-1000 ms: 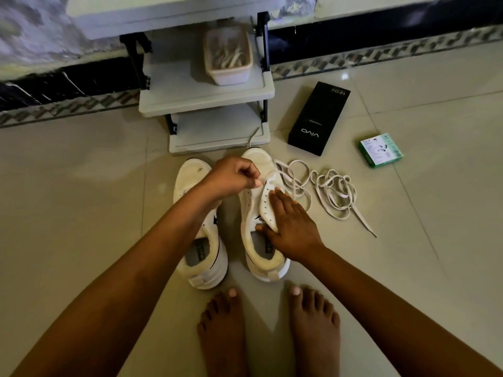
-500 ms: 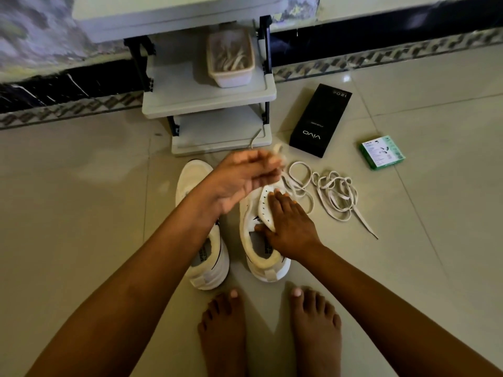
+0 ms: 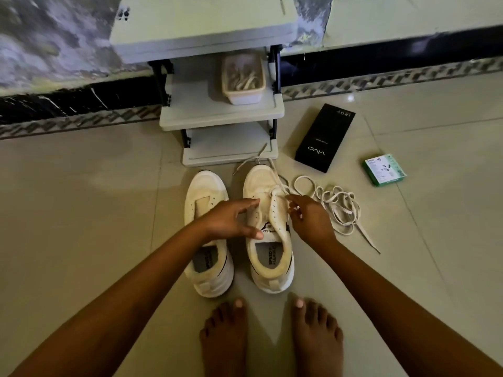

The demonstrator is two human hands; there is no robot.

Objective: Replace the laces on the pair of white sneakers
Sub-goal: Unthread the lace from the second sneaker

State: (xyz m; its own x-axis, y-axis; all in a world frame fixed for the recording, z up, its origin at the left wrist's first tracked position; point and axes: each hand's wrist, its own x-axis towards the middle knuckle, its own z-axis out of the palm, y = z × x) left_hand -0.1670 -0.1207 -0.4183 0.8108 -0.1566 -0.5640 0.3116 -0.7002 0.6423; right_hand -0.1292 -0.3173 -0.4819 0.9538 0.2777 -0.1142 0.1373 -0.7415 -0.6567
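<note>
Two white sneakers stand side by side on the tiled floor, toes pointing away from me. The left sneaker (image 3: pixel 207 202) has bare eyelets. The right sneaker (image 3: pixel 268 257) carries a white lace (image 3: pixel 277 183) through its front eyelets, one end trailing past the toe. My left hand (image 3: pixel 231 221) rests with spread fingers on that sneaker's left eyelet flap, thumb by the tongue. My right hand (image 3: pixel 309 220) is at the right flap, its curled fingertips pinching the lace. A loose tangled lace (image 3: pixel 336 210) lies on the floor to the right.
A low grey shelf unit (image 3: pixel 217 118) stands just beyond the toes, with a pale tub (image 3: pixel 243 95) of laces on its middle shelf. A black phone box (image 3: pixel 324 137) and a small green box (image 3: pixel 385 170) lie at the right. My bare feet (image 3: pixel 226 336) are just behind the heels.
My left hand came down from above the toe onto the right sneaker's left flap. My right hand left the sneaker's side and took the lace at the right flap.
</note>
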